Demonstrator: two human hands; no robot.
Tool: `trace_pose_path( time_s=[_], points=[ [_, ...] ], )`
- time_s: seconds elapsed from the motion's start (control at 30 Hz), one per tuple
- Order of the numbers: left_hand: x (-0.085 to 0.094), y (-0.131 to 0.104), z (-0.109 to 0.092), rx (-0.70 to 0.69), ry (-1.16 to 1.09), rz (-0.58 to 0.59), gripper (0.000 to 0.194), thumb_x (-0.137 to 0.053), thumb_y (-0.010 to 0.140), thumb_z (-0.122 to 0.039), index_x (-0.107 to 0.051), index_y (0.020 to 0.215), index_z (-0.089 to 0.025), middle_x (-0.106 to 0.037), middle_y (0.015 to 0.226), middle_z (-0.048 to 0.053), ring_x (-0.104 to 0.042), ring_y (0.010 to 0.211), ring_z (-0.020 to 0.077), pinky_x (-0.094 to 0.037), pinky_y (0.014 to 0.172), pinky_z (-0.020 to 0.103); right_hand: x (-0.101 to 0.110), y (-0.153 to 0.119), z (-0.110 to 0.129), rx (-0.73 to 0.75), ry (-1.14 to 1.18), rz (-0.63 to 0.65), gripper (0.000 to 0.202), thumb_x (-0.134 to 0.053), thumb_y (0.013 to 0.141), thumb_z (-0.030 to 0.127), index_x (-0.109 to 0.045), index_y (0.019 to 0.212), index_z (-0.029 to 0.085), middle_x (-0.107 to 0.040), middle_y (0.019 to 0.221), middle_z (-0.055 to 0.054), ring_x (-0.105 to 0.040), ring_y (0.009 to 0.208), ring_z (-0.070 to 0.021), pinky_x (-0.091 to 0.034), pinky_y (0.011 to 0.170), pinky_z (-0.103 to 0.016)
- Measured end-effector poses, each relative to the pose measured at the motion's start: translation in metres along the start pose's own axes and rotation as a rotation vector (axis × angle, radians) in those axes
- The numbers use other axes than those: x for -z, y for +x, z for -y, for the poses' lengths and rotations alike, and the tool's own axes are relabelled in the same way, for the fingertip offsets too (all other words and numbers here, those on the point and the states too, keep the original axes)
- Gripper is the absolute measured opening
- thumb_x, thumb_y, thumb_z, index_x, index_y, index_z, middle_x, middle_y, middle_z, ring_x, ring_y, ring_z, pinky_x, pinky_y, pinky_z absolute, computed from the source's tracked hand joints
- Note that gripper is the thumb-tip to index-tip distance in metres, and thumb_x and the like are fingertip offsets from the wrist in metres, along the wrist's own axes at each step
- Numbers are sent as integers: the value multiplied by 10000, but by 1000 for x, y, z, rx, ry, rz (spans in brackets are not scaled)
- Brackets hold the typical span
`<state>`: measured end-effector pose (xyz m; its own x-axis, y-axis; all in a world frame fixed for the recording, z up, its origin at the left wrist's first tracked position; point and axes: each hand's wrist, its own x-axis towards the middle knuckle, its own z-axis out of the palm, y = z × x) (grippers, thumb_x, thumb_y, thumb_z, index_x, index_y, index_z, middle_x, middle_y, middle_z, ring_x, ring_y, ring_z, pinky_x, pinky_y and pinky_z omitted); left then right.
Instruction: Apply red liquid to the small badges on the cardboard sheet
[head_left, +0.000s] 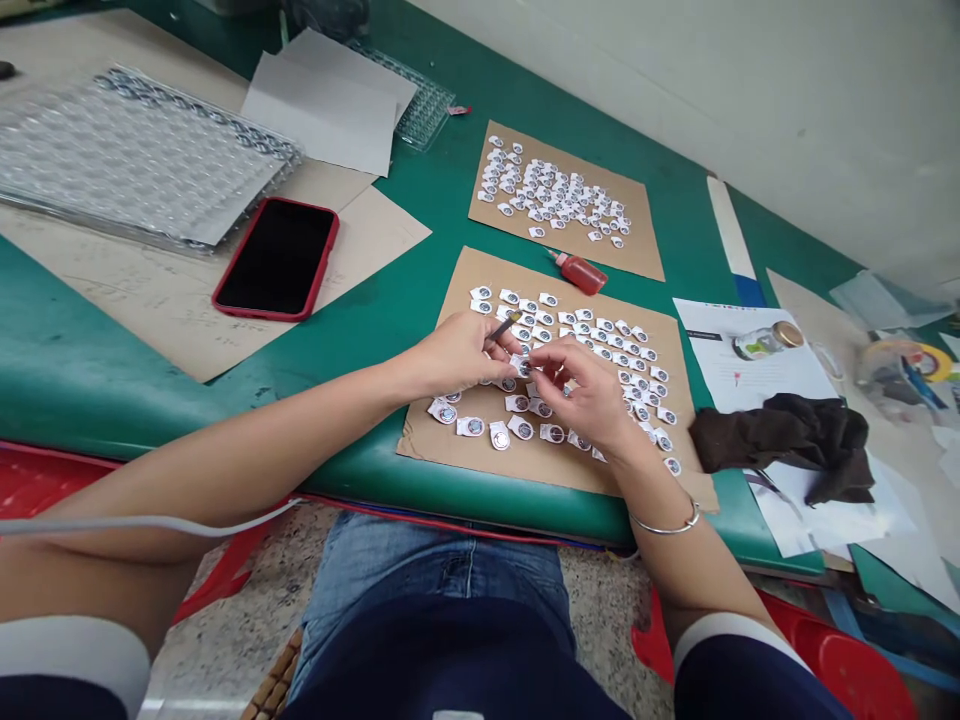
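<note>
My left hand [466, 352] is closed, with a thin dark stick-like tool [505, 325] with a yellowish end poking up from its fingers. Its fingertips also grip a small white piece with a round dark disc [521, 366]. From the other side, my right hand [581, 388] pinches at the same piece, its fingertips partly hiding it. Both hands are above a brown cardboard sheet [457, 462], where many similar white pieces lie in rough rows. A small bottle of red-brown liquid [580, 272] with a narrow nozzle lies at the sheet's far edge.
Farther back, another cardboard sheet [645, 255] bears more white pieces. To the left are a red-cased phone [277, 258] and a clear plastic tray [142, 160]. On the right lie a dark cloth [784, 440], a glass jar [766, 342] and papers. A wall borders the green table [360, 385].
</note>
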<state>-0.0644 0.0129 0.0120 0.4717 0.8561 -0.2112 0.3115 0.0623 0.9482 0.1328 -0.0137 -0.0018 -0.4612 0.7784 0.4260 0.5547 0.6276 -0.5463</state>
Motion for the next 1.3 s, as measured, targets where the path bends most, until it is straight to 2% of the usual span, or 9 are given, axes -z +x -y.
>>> trace_pose_path(
  time_s=[0.23,0.47,0.6,0.83,1.03,1.3],
  points=[
    [0,0,-2,29,3,-9,249,-705,608,-212,-620,834,-152,-633,665,7,-570,595,106,-397,530,211,-2,1,-1,106,-43,1,176,-507,834,137,-559,986,210,-628,857,-25,-552,691,-89,-500,596,-249],
    [2,3,2,65,-55,-13,270,-728,617,-243,-627,857,-171,-616,643,-4,-550,585,97,-389,513,205,-2,2,-1,114,-136,39,158,-437,875,150,-532,987,208,-634,909,-38,-581,802,-107,-513,710,-268],
    [-1,3,4,54,-88,1,259,-719,626,-204,-605,855,-168,-612,650,-22,-568,617,95,-425,578,214,0,1,0,138,-139,61,137,-436,878,140,-528,962,197,-610,880,-47,-568,784,-111,-500,702,-267],
    [-1,0,0,46,-55,36,238,-693,655,-193,-617,870,-124,-616,663,-6,-570,619,93,-438,589,216,0,-2,-4,134,-123,101,132,-441,873,131,-505,952,215,-598,890,-48,-572,841,-135,-491,720,-295],
    [0,1,4,51,-52,69,295,-697,655,-207,-607,926,-129,-643,714,4,-601,653,104,-462,605,221,0,-1,-3,145,-155,111,107,-417,884,140,-489,916,211,-587,856,-48,-571,812,-135,-489,698,-289],
    [0,3,7,41,-132,110,260,-696,660,-191,-612,895,-120,-655,714,10,-622,682,102,-480,655,221,-1,-1,-3,86,-133,129,76,-433,884,170,-478,921,219,-599,868,-40,-582,809,-127,-488,692,-277]
  ],
)
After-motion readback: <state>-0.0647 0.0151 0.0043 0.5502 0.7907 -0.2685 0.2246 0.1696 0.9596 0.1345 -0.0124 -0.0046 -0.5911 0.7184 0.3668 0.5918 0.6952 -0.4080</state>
